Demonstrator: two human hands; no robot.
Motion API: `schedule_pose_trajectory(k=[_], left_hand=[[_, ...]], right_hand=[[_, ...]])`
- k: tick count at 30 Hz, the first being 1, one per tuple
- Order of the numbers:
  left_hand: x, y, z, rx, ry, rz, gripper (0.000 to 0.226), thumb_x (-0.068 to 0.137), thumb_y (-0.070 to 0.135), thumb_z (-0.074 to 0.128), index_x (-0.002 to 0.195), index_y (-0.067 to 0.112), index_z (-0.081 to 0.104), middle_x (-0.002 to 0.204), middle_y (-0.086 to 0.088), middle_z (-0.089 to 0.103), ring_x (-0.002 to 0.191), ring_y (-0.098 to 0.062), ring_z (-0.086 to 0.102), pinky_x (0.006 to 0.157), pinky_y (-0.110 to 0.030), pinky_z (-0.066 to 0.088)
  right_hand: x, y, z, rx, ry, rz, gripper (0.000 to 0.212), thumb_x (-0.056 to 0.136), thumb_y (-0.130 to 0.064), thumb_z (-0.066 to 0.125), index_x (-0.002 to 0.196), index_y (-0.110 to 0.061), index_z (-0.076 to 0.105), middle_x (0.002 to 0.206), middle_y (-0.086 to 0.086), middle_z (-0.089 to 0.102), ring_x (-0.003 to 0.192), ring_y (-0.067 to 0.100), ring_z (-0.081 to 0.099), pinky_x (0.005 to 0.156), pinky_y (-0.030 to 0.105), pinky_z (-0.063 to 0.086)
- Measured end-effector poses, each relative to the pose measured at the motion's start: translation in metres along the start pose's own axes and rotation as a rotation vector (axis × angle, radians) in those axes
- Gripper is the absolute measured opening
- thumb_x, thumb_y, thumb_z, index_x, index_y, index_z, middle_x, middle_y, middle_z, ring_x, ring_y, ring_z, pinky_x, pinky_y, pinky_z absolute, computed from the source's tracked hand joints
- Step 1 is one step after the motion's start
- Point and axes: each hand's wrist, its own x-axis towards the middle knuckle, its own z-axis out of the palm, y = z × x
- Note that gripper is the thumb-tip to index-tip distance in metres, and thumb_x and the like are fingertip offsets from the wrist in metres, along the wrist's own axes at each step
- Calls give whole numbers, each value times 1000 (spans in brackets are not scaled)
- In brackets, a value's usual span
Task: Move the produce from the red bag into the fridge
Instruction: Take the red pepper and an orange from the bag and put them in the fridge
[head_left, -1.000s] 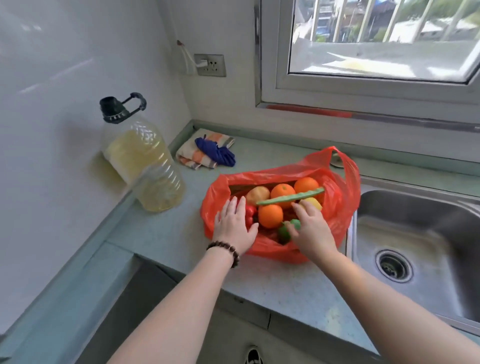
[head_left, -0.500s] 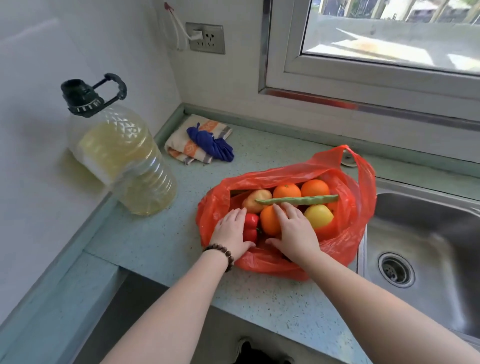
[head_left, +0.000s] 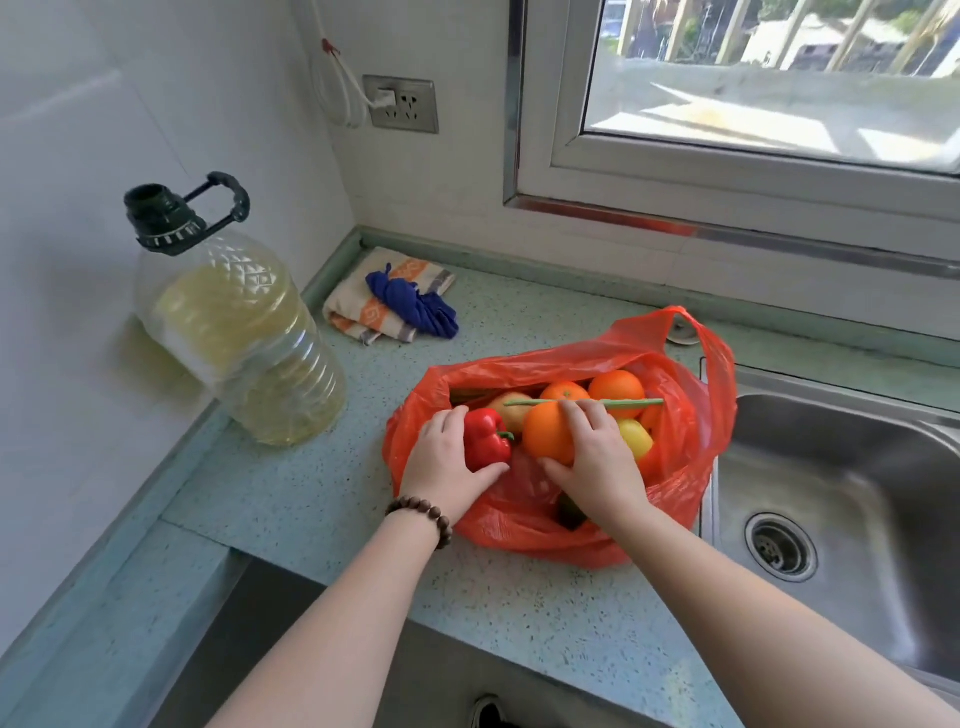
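Red bag (head_left: 691, 447), red pepper (head_left: 484, 435), orange-striped towel (head_left: 363, 312), blue cloth (head_left: 415, 309)

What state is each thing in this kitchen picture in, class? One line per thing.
Red plastic bag: open, on the counter.
Red bell pepper: gripped by the left hand.
Front orange: gripped by the right hand.
Clear oil bottle: upright, capped, partly full.
Striped cloth: folded.
Steel sink: unplugged.

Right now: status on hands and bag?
Left hand gripping red bell pepper. Right hand on orange. Both inside red bag. Nothing blocking.
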Motion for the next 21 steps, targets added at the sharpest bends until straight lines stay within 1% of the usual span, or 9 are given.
schedule_pose_trajectory(k=[4,9,15,21], left_hand=[[11,27,-14,-1,51,70,86,66,57,73,133,13,41,128,-4,49,122,-22,43,101,-30,36],[24,73,-12,-20,39,180,86,66,55,74,132,10,43,127,-6,50,121,-23,45,102,-32,37],[32,149,16,-50,-85,378,84,68,53,74,132,9,43,126,-7,50,119,-24,44,103,-32,35],[8,225,52,-139,-237,609,77,69,49,73,129,9,44,121,-8,50,114,-26,46,97,-32,36]], right_hand=[[-2,4,-25,27,83,51,78,73,-33,73,139,-16,36,138,7,38,125,28,41,100,38,40],[-16,19,-58,61,205,130,79,70,-35,74,138,-16,38,135,5,40,123,26,42,99,36,40],[-60,59,-99,23,332,288,81,69,-38,75,138,-15,38,133,6,40,122,24,42,98,33,41],[-138,96,-139,-50,523,546,81,69,-38,76,136,-12,40,130,9,42,119,26,43,94,35,42]])
